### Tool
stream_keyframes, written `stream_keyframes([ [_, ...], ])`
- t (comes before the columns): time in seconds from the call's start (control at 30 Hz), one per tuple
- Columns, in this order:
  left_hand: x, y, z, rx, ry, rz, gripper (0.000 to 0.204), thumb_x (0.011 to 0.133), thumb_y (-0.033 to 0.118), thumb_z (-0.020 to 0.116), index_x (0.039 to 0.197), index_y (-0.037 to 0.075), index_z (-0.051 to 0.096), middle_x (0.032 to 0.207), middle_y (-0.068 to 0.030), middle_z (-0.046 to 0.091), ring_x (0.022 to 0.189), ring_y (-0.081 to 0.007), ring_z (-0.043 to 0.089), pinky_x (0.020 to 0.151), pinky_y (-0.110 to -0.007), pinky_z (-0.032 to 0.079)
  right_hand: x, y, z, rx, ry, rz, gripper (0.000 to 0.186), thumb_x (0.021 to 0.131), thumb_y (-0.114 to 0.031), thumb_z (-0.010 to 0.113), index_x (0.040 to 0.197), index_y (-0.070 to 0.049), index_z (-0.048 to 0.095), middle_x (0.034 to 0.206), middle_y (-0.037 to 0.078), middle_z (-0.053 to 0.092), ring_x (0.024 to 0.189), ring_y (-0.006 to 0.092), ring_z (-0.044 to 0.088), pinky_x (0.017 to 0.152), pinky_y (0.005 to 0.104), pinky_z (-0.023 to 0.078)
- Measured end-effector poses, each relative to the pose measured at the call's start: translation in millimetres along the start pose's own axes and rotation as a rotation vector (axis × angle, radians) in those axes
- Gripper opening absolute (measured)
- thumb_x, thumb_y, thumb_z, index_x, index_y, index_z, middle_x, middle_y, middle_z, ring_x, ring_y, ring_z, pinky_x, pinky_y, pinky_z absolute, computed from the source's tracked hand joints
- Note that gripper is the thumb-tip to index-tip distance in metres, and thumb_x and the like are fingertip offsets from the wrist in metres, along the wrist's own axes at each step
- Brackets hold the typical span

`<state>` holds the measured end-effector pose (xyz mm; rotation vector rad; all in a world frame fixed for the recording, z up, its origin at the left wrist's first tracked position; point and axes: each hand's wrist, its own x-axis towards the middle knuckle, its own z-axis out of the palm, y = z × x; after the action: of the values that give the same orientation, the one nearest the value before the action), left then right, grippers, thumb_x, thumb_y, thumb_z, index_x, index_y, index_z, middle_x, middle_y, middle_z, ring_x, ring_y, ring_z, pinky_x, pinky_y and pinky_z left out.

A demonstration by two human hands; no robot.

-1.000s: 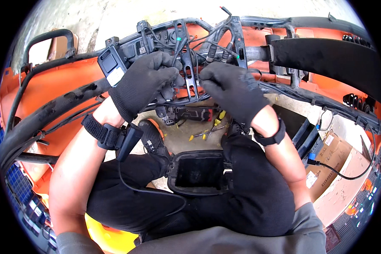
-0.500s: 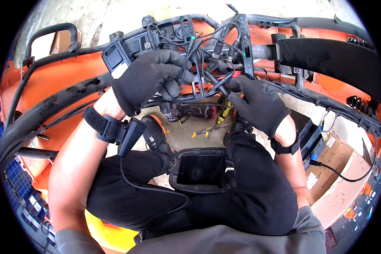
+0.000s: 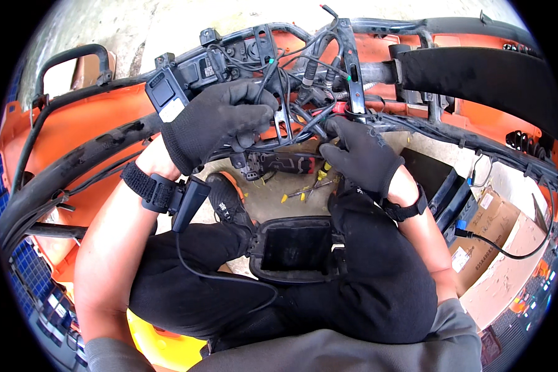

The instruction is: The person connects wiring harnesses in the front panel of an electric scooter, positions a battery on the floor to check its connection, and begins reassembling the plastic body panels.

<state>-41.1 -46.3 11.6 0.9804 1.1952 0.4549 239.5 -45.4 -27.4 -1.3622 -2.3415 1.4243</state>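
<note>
My left hand (image 3: 220,124), in a black work glove, is closed at the left of a tangle of black cables (image 3: 286,87). A cable with a green mark (image 3: 271,64) runs down to its thumb and fingertips, which pinch it. Across the gap my right hand (image 3: 363,155), gloved alike, pinches a thick black cable (image 3: 314,127) near a red connector (image 3: 339,108); its fingertips partly hide the grip. Both hands are over the black metal frame (image 3: 353,68) of an orange vehicle. Beside the left hand sits a black box-shaped module (image 3: 166,93).
On the floor below lie a black and red power tool (image 3: 285,164), a yellow-handled screwdriver (image 3: 322,172) and small yellow bits. An open black pouch (image 3: 294,248) is between my legs. At right are a cardboard box (image 3: 487,232) and a loose cable with a blue plug (image 3: 460,227).
My right hand has shifted slightly left, still at the thick cable. The left hand has turned a little, its fingers curling closer together. The whole view has moved slightly.
</note>
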Motion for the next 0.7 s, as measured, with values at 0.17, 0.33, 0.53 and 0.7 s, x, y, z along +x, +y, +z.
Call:
stream_keyframes([
  [0.17, 0.3, -2.7, 3.4, 0.022, -0.044, -0.112, 0.026, 0.095, 0.018, 0.061, 0.115, 0.002, 0.063, 0.087, 0.0000, 0.065, 0.068, -0.0051, 0.059, 0.057, -0.019, 0.047, 4.8, -6.5, -2.1, 0.615, -0.145, 0.248, 0.033, 0.090, -0.020, 0.062, 0.113, 0.004, 0.058, 0.085, 0.013, 0.068, 0.074, 0.0216, 0.069, 0.064, 0.0322, 0.055],
  [0.33, 1.0, -10.0, 13.5, 0.117, -0.023, 0.007, 0.024, 0.095, 0.017, 0.061, 0.114, 0.003, 0.066, 0.084, 0.0018, 0.062, 0.062, -0.0034, 0.054, 0.054, -0.018, 0.045, 4.6, -2.1, -2.9, 0.887, -0.172, 0.245, 0.035, 0.090, -0.018, 0.060, 0.116, 0.005, 0.057, 0.084, 0.010, 0.067, 0.073, 0.0139, 0.067, 0.060, 0.0252, 0.055],
  [0.53, 1.6, -5.9, 17.0, 0.084, -0.079, 0.035, 0.030, 0.094, 0.019, 0.063, 0.119, 0.004, 0.066, 0.082, 0.0030, 0.060, 0.061, -0.0024, 0.052, 0.053, -0.018, 0.044, 3.6, -5.9, -5.8, 0.879, -0.191, 0.190, 0.036, 0.091, -0.016, 0.057, 0.120, 0.005, 0.056, 0.084, 0.009, 0.066, 0.072, 0.0132, 0.067, 0.060, 0.0251, 0.055],
  [0.7, -1.9, 5.6, 19.5, 0.181, -0.113, 0.033, 0.036, 0.093, 0.017, 0.059, 0.126, 0.003, 0.063, 0.086, 0.0027, 0.059, 0.071, -0.0044, 0.052, 0.065, -0.023, 0.047, 5.1, -4.3, -5.8, 0.829, -0.239, 0.202, 0.033, 0.092, -0.014, 0.055, 0.120, 0.003, 0.055, 0.088, 0.008, 0.066, 0.072, 0.0122, 0.066, 0.061, 0.0255, 0.055],
])
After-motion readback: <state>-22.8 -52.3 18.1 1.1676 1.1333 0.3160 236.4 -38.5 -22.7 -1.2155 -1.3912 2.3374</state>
